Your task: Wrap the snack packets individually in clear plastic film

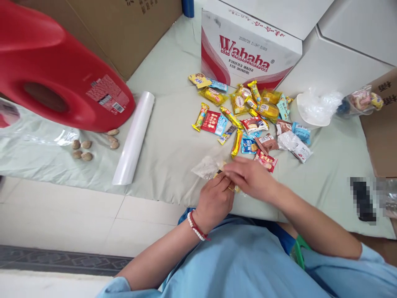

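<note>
My left hand (217, 195) is closed on a clear plastic bag (206, 167) near the front edge of the table. A little yellow and black packaging shows between my fingers, mostly hidden. My right hand (256, 178) presses its bent fingers against the left one from above; what its fingertips grip is out of sight. Just beyond the hands lie wrapped snacks: a narrow yellow packet (236, 143), a blue packet (249, 145), a red packet (266, 160) and a brown packet (267, 143).
A white roll (134, 138) lies left of my hands, beside a large red jug (77, 78) and several brown nuts (86, 156). Behind the snacks stands a Wahaha carton (248, 49). A white bowl (305, 109) holding clear plastic sits at the right.
</note>
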The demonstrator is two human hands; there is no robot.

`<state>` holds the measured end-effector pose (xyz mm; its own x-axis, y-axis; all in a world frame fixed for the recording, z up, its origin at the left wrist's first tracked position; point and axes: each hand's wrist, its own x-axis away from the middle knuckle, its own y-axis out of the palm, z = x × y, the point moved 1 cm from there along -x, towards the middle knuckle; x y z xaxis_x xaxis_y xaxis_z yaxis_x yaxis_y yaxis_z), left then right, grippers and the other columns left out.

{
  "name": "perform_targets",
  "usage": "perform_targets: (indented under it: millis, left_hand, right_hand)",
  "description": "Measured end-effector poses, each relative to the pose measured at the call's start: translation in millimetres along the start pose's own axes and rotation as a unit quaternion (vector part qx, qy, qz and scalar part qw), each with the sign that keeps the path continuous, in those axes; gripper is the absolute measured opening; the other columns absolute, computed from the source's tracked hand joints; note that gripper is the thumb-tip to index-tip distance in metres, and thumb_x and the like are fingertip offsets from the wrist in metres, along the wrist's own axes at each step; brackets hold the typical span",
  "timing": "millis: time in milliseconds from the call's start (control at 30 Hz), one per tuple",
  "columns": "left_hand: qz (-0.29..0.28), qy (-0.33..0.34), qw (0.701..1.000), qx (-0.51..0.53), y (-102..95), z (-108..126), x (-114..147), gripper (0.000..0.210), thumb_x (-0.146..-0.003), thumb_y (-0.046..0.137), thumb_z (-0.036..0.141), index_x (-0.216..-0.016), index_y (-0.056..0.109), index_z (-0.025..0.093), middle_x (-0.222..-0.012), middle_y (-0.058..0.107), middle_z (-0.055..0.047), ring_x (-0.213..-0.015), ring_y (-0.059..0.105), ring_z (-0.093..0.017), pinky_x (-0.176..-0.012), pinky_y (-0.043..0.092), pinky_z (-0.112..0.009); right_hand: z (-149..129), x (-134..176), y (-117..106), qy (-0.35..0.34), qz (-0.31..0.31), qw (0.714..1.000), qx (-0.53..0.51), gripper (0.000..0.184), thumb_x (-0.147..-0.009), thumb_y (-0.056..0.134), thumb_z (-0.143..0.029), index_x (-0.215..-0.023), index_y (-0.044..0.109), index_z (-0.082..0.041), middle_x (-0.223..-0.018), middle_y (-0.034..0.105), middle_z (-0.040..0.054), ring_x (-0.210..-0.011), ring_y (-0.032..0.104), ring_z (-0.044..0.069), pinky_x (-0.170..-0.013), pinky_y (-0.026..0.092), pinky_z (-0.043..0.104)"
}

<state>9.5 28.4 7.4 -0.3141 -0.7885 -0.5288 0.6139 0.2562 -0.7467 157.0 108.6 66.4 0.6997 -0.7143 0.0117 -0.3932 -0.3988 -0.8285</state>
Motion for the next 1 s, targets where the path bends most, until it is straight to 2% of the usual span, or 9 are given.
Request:
perform_targets:
  millis: [200, 333, 433, 500, 600, 700, 767, 833, 1000]
  left_hand:
    - [-0.007, -0.105, 0.973, 0.207, -22.8, -14, 23, 0.027, -0.098, 0.051, 0.010, -0.106, 0.074, 0.021, -0.113, 0.080, -0.008, -0.114, 0.075, -0.020, -0.104, 0.063, -0.037]
    - [0.067, -0.290, 0.927, 0.226, -39.7, -36, 27, 0.021, -0.103, 0.053, 0.023, -0.095, 0.073, 0.023, -0.105, 0.079, -0.006, -0.101, 0.076, -0.020, -0.096, 0.063, -0.038]
    - [0.093, -0.413, 0.891, 0.165, -37.4, -59, 11, 0.027, -0.105, 0.051, 0.039, -0.110, 0.069, 0.020, -0.116, 0.073, -0.011, -0.108, 0.071, -0.024, -0.098, 0.060, -0.043]
    - [0.055, -0.414, 0.899, 0.131, -30.0, -72, -5, 0.045, -0.101, 0.055, 0.049, -0.133, 0.061, 0.017, -0.132, 0.067, -0.017, -0.123, 0.066, -0.029, -0.107, 0.055, -0.049]
    - [-0.096, -0.326, 0.936, 0.091, -21.1, -80, -25, 0.074, -0.089, 0.072, 0.054, -0.149, 0.051, 0.016, -0.140, 0.064, -0.019, -0.133, 0.059, -0.036, -0.113, 0.048, -0.055]
    - [-0.248, -0.268, 0.927, 0.089, -25.0, -82, -28, 0.053, -0.087, 0.071, 0.048, -0.132, 0.066, 0.020, -0.124, 0.073, -0.014, -0.114, 0.069, -0.033, -0.095, 0.055, -0.043]
    - [-0.294, -0.279, 0.908, 0.106, -34.7, -84, -23, 0.028, -0.090, 0.063, 0.039, -0.109, 0.074, 0.022, -0.104, 0.077, -0.008, -0.094, 0.071, -0.027, -0.080, 0.053, -0.035]
    - [-0.285, -0.317, 0.897, 0.114, -46.6, -86, -15, 0.019, -0.088, 0.060, 0.035, -0.094, 0.073, 0.023, -0.087, 0.075, -0.003, -0.080, 0.069, -0.023, -0.071, 0.047, -0.031]
    - [-0.148, -0.393, 0.885, 0.199, -60.0, -64, -5, 0.015, -0.087, 0.062, 0.036, -0.086, 0.069, 0.022, -0.072, 0.067, 0.002, -0.067, 0.060, -0.016, -0.063, 0.044, -0.027]
  right_hand:
    - [-12, 40, 57, 0.053, -0.002, 0.996, 0.075, 0.043, -0.108, 0.047, -0.023, -0.149, 0.061, -0.020, -0.097, 0.067, 0.0086, -0.081, 0.063, 0.019, -0.067, 0.045, 0.027]
    - [-19, 36, 61, 0.069, -0.066, 0.983, 0.154, 0.049, -0.105, 0.052, -0.018, -0.151, 0.061, -0.029, -0.099, 0.068, 0.0094, -0.084, 0.063, 0.022, -0.063, 0.040, 0.030]
    - [-22, 31, 56, 0.046, -0.086, 0.980, 0.173, 0.047, -0.102, 0.054, -0.015, -0.145, 0.066, -0.031, -0.103, 0.068, 0.0107, -0.092, 0.063, 0.024, -0.069, 0.043, 0.033]
    - [-21, 31, 54, 0.035, -0.086, 0.979, 0.179, 0.044, -0.102, 0.055, -0.015, -0.142, 0.068, -0.030, -0.105, 0.068, 0.0116, -0.095, 0.063, 0.026, -0.072, 0.043, 0.034]
    - [-18, 31, 50, 0.030, -0.081, 0.982, 0.166, 0.041, -0.103, 0.051, -0.015, -0.138, 0.070, -0.028, -0.105, 0.067, 0.0120, -0.095, 0.061, 0.026, -0.075, 0.044, 0.035]
    - [-13, 35, 44, 0.026, -0.079, 0.992, 0.100, 0.038, -0.104, 0.051, -0.016, -0.132, 0.073, -0.027, -0.104, 0.066, 0.0110, -0.092, 0.061, 0.025, -0.076, 0.046, 0.034]
    - [-9, 38, 40, 0.012, -0.058, 0.998, 0.020, 0.036, -0.104, 0.053, -0.019, -0.136, 0.070, -0.024, -0.109, 0.066, 0.0113, -0.094, 0.062, 0.024, -0.081, 0.050, 0.034]
    - [-5, 41, 37, -0.004, -0.019, 0.998, -0.056, 0.039, -0.105, 0.055, -0.023, -0.143, 0.064, -0.020, -0.115, 0.066, 0.0123, -0.099, 0.063, 0.023, -0.087, 0.053, 0.035]
    - [-2, 40, 45, -0.013, 0.016, 0.995, -0.095, 0.032, -0.108, 0.052, -0.027, -0.132, 0.072, -0.018, -0.103, 0.066, 0.0105, -0.091, 0.062, 0.020, -0.083, 0.054, 0.033]
